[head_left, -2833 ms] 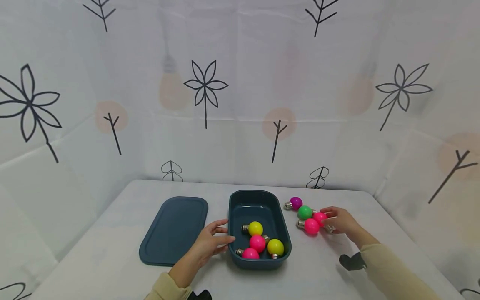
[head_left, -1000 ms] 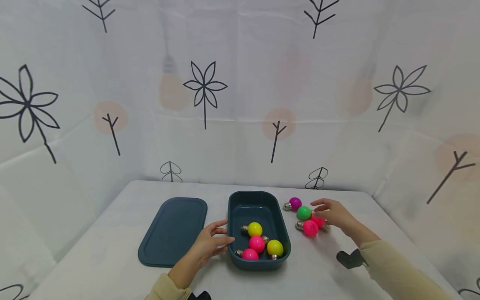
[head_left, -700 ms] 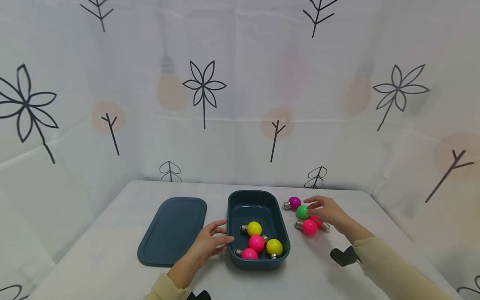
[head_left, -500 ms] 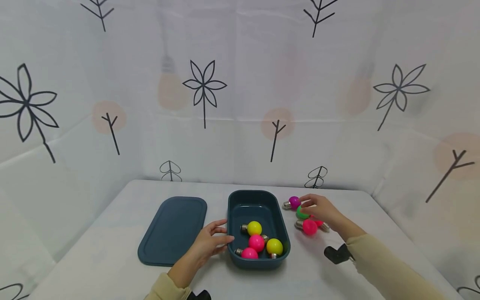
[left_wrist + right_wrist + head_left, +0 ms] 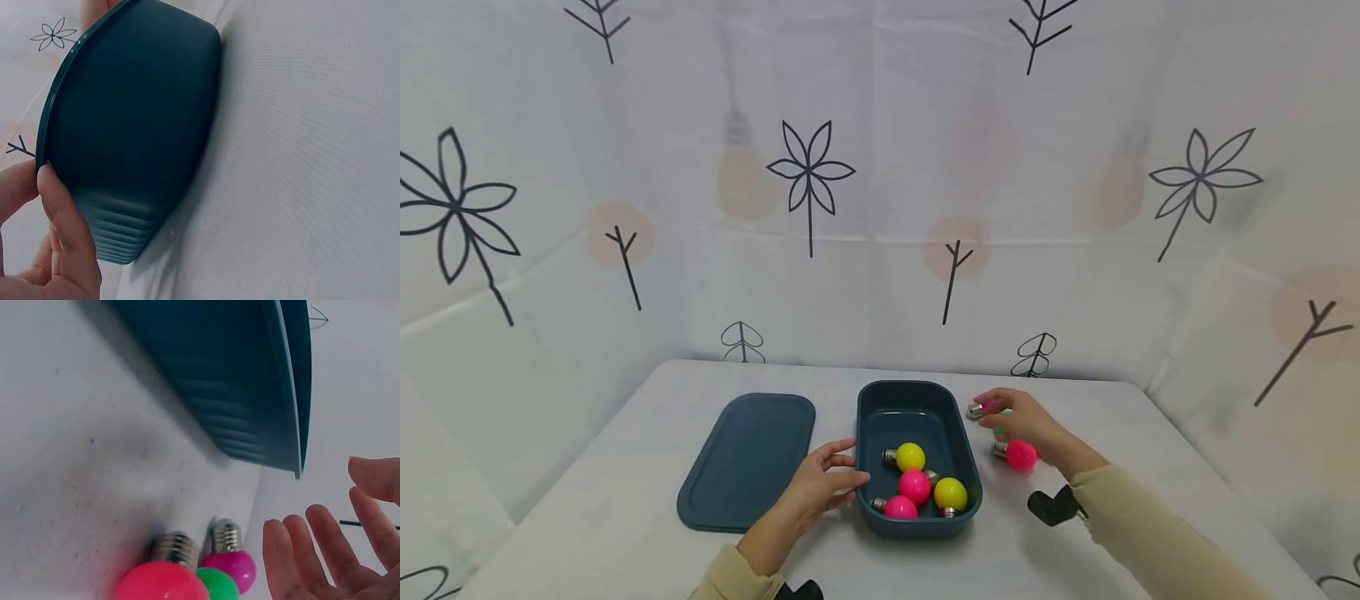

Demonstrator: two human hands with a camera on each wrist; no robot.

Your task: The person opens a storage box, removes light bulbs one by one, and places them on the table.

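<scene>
The rim of a deep, rounded rectangular dark teal box (image 5: 917, 530) is pinched at its left side between the thumb and fingers of the left hand (image 5: 823, 483). Inside the box, two round yellow bulbs (image 5: 911, 456) and two round pink bulbs (image 5: 914, 487) with metal screw bases are gathered toward the near end. The right hand (image 5: 1026, 421) is held with fingers apart, just above a round purple bulb (image 5: 231, 570) and a round green bulb (image 5: 217, 586), both laid right of the box on the white-covered table (image 5: 625, 500). A loose pink bulb (image 5: 1021, 455) is placed nearer. A flat dark teal lid (image 5: 748, 462) is laid left of the box.
</scene>
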